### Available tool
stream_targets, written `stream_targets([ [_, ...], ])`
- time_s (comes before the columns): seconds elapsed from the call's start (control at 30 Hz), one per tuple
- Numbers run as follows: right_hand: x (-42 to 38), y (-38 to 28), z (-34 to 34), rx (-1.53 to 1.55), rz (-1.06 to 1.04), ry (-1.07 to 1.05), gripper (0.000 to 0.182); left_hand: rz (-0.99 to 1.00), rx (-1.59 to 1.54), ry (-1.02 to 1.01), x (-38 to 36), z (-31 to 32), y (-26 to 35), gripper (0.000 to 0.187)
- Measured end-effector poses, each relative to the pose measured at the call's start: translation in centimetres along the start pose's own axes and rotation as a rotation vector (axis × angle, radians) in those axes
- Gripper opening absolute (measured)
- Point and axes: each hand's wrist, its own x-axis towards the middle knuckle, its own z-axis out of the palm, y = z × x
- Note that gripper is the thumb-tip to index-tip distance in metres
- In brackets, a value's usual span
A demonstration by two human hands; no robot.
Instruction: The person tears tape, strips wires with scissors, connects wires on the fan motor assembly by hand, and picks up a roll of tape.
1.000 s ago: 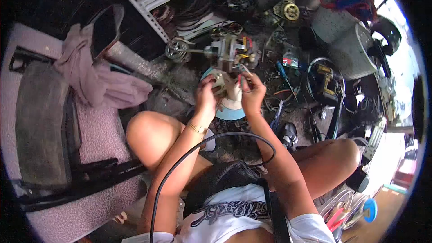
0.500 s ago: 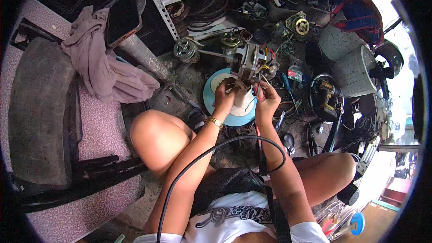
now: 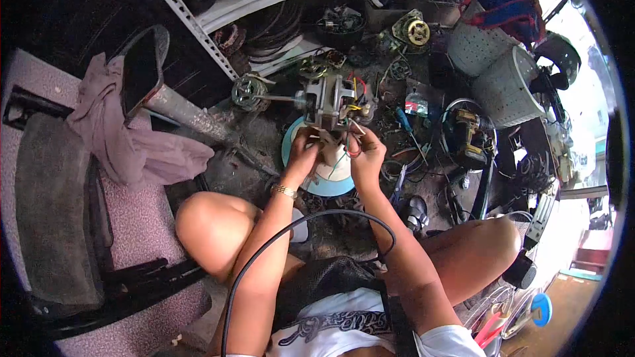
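The right hand's (image 3: 368, 158) fingers pinch wires (image 3: 348, 122) at the motor's (image 3: 326, 100) five o'clock; the left hand (image 3: 303, 157) (gold watch (image 3: 286, 191) behind it) sits at seven, finger closure unclear.

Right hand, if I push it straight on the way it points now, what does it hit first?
Your right hand would probably meet the metal-framed motor first, just beyond the wires at its fingertips. Depth is unclear, so it might pass beneath.
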Motion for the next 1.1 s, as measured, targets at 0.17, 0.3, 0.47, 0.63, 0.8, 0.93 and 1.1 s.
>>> stream_targets([
  [0.17, 0.2, -0.1, 0.0, -0.100, 0.004, 0.001, 0.013, -0.376, -0.353, -0.080, 0.2, -0.6, -0.5, 0.029],
  [0.3, 0.3, 1.2, 0.2, -0.128, -0.022, 0.047, 0.016, -0.545, -0.620, -0.105, 0.2, -0.6, 0.0, 0.025],
  [0.47, 0.5, 0.8, 0.3, -0.356, -0.150, -0.044, 0.021, -0.647, -0.714, -0.069, 0.9, -0.5, 0.7, 0.016],
  [0.63, 1.0, 1.6, 0.8, -0.240, -0.199, -0.114, 0.029, -0.616, -0.600, -0.042, 0.7, -0.2, 2.1, 0.019],
  [0.8, 1.5, 0.8, 0.9, -0.299, -0.224, -0.159, 0.022, -0.608, -0.630, -0.164, 1.3, -0.9, 1.1, 0.015],
  [0.93, 2.4, 0.3, 0.4, -0.621, -0.254, -0.303, 0.044, -0.708, -0.689, -0.081, 0.9, -0.4, 2.1, 0.015],
  [1.1, 3.3, 0.0, 0.2, -0.743, -0.251, -0.401, 0.058, -0.586, -0.573, -0.148, 1.0, -0.3, 3.6, 0.014],
])
